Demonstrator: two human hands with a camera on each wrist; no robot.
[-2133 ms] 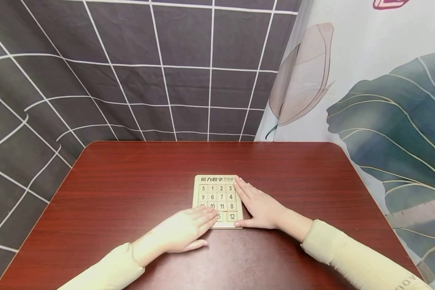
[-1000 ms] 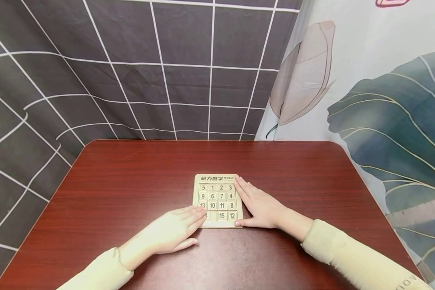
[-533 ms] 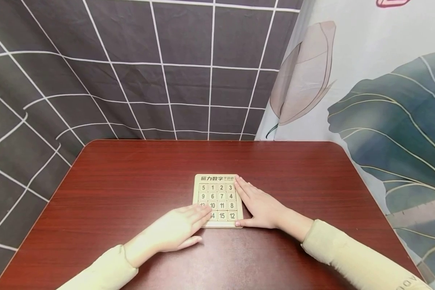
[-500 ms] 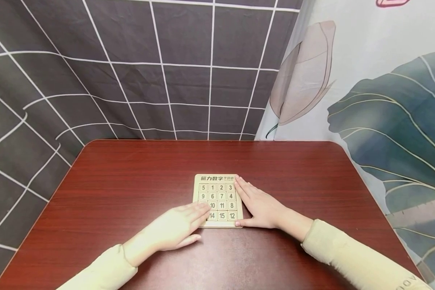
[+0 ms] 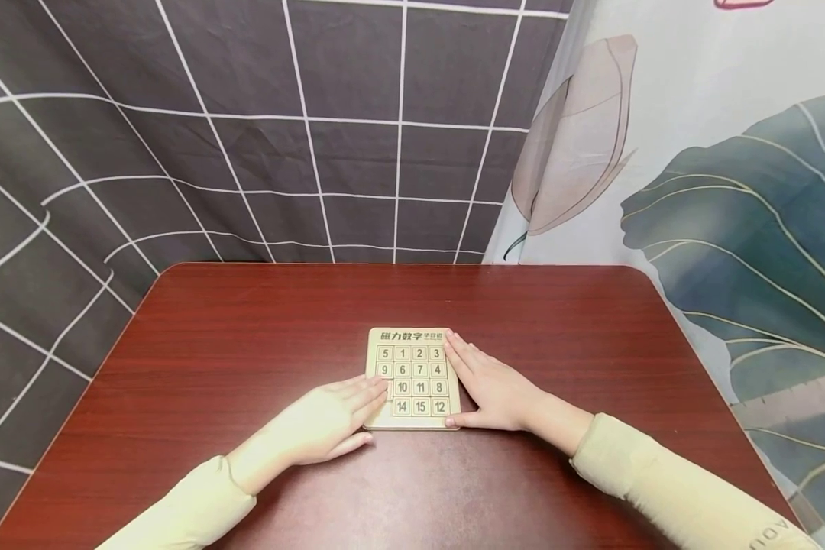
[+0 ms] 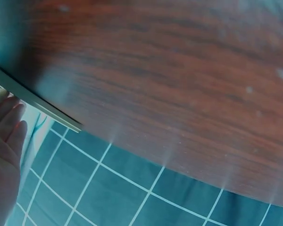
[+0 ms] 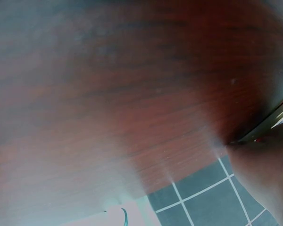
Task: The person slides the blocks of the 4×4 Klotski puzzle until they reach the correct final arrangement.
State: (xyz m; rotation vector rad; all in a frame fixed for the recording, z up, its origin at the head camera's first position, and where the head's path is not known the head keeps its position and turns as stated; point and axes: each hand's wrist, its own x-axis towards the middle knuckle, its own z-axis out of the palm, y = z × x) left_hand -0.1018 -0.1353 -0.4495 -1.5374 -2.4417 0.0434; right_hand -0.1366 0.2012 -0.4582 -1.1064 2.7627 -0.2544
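A cream sliding number puzzle [image 5: 419,425] lies flat on the table, number tiles in rows under a printed heading. My left hand [image 5: 323,424] reaches in from the left with straight fingers, the fingertips on the left column just below tile 9 [image 5: 384,370] and covering most of the tile there. The bottom-left slot shows bare beside tile 14 [image 5: 402,407]. My right hand [image 5: 498,393] lies along the puzzle's right edge, fingers straight toward the upper corner and thumb at the lower right corner. The left wrist view shows the puzzle's edge [image 6: 35,99] beside the left hand's fingers.
The reddish-brown wooden table [image 5: 247,321] extends around the puzzle on all sides. Behind it hangs a dark grid-patterned curtain [image 5: 357,160], with a white leaf-print curtain [image 5: 660,92] to the right.
Tile 14 has slid from the bottom-left slot into the slot to its right. My left hand has since moved up to the third row. The right hand has kept its place.
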